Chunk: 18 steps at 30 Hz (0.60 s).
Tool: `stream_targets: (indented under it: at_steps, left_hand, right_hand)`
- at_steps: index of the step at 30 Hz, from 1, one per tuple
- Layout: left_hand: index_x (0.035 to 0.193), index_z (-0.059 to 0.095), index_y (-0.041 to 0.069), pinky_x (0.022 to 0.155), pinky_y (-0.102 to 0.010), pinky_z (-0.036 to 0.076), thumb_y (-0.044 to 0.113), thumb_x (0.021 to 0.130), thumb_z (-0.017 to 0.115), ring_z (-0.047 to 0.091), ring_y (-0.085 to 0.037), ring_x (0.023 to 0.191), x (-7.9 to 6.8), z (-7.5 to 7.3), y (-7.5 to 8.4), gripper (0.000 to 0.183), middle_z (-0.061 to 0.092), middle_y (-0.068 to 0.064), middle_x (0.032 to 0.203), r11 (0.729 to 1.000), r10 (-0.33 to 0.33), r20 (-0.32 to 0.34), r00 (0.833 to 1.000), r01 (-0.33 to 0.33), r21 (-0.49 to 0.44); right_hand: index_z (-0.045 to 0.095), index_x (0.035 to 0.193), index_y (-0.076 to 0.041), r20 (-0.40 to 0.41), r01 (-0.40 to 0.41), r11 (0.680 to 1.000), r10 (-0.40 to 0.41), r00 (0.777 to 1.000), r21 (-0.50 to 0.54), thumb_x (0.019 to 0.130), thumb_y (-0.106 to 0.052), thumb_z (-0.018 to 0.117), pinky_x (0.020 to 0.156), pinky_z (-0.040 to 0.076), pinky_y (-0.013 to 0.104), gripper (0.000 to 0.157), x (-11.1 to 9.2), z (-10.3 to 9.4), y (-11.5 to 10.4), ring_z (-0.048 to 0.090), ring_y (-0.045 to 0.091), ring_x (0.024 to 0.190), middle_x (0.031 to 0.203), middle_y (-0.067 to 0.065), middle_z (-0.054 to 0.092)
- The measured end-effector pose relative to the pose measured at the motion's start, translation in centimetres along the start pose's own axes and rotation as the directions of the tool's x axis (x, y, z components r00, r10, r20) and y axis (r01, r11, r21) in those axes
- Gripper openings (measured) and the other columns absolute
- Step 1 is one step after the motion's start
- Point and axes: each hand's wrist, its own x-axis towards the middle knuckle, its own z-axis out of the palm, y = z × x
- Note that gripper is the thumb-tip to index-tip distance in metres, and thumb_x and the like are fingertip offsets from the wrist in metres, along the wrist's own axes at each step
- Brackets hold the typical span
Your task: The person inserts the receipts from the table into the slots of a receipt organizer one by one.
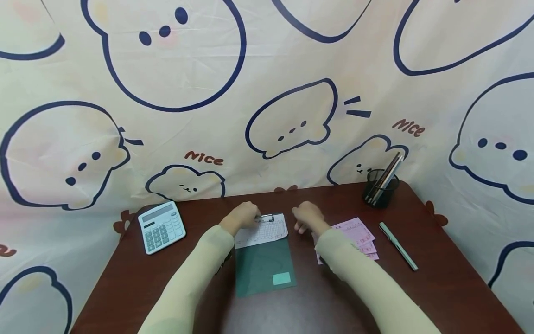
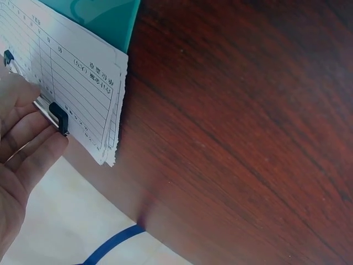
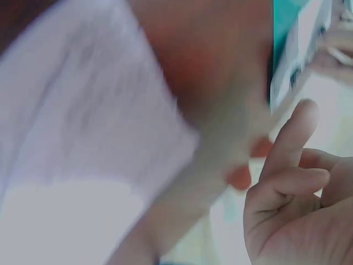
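At the upper end of a green clipboard (image 1: 263, 266), my left hand (image 1: 243, 216) grips the metal clip (image 1: 267, 217). In the left wrist view, the fingers (image 2: 34, 152) and thumb are around its lever between two black ends. Under the clip lies a small stack of white printed forms (image 1: 263, 231) with torn edges. My right hand (image 1: 308, 216) hovers just right of the clipboard and holds nothing. Its index finger (image 3: 289, 138) reaches out while other fingers bend loosely. Beside that wrist lie several pink printed slips (image 1: 354, 232), partly hidden by the sleeve.
A light blue calculator (image 1: 162, 227) lies at the table's left. To the right is a pale green pen (image 1: 398, 246), with a black mesh pen holder (image 1: 380, 188) of pens behind it. A printed cloth (image 1: 267, 93) hangs along the table's back edge.
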Motion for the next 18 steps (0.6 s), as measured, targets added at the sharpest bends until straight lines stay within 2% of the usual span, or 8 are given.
stream_targets:
  at_steps: [4,9,12,15,18]
  left_hand:
    - [0.099,0.075,0.012,0.082,-0.032,0.050,0.015,0.084,0.070,0.061,-0.015,0.089,0.1,-0.3,0.0,0.017,0.070,-0.003,0.100,1.000,0.001,0.020,1.000,-0.002,0.012]
    - [0.099,0.075,0.011,0.083,-0.033,0.050,0.014,0.084,0.070,0.062,-0.017,0.091,0.3,-0.5,0.0,0.016,0.070,-0.004,0.101,1.000,0.008,0.007,1.000,-0.008,0.012]
    - [0.100,0.074,0.010,0.084,-0.034,0.050,0.014,0.084,0.069,0.062,-0.018,0.093,0.3,-0.5,0.1,0.017,0.069,-0.004,0.102,1.000,0.003,0.006,1.000,-0.003,0.004]
    - [0.101,0.074,0.010,0.085,-0.034,0.049,0.014,0.084,0.069,0.062,-0.018,0.095,0.1,-0.4,0.1,0.018,0.069,-0.004,0.104,1.000,-0.002,0.011,1.000,0.002,0.010]
    - [0.101,0.074,0.010,0.085,-0.033,0.049,0.015,0.084,0.070,0.062,-0.018,0.095,0.1,-0.1,0.0,0.018,0.069,-0.004,0.104,1.000,0.006,0.007,1.000,-0.007,0.014]
  right_hand:
    - [0.060,0.110,-0.003,-0.056,0.027,0.997,-0.031,0.998,-0.073,0.097,-0.032,0.042,0.058,0.044,0.033,0.037,-0.7,-3.4,0.7,0.064,0.018,0.053,0.064,0.004,0.067]
    - [0.064,0.090,-0.003,-0.119,0.031,0.988,-0.049,0.992,-0.149,0.096,-0.028,0.042,0.056,0.043,0.034,0.034,-1.3,-6.9,2.3,0.067,0.025,0.070,0.077,0.009,0.069]
    - [0.060,0.080,-0.005,-0.150,0.025,0.975,-0.060,0.987,-0.222,0.093,-0.025,0.045,0.054,0.041,0.032,0.029,-1.2,-8.3,3.8,0.061,0.025,0.070,0.076,0.009,0.064]
    - [0.058,0.081,-0.005,-0.158,0.024,0.955,-0.074,0.985,-0.297,0.091,-0.023,0.049,0.055,0.040,0.033,0.022,-1.0,-9.2,5.5,0.053,0.022,0.069,0.076,0.008,0.057]
    - [0.061,0.092,-0.002,-0.141,0.007,0.938,-0.060,0.988,-0.348,0.089,-0.023,0.055,0.059,0.044,0.037,0.021,-1.2,-9.7,7.3,0.053,0.024,0.074,0.085,0.011,0.061]
